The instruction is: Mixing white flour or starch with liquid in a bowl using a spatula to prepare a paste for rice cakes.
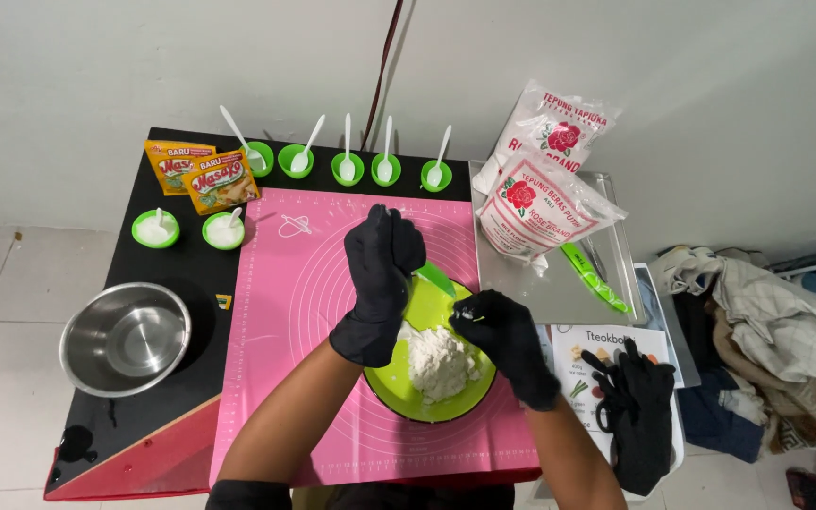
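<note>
Single head view, looking steeply down from above onto the surface point(172, 283), fairly near; wall at 12 o'clock, floor at 9.

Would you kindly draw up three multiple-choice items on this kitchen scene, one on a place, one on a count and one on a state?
1. Where does the steel bowl stand?
A. on the pink mat
B. left of the pink mat
C. on the metal tray

2. How many small green cups with spoons stand in the back row?
A. three
B. five
C. eight

3. What does the left hand hold?
A. a green scraper
B. a flour bag
C. nothing

Answers:
1 B, the steel bowl sits on the black table beside the pink mat.
2 B, five cups line the far edge.
3 A, its fingers grip a green scraper over the green bowl of white dough.
</note>
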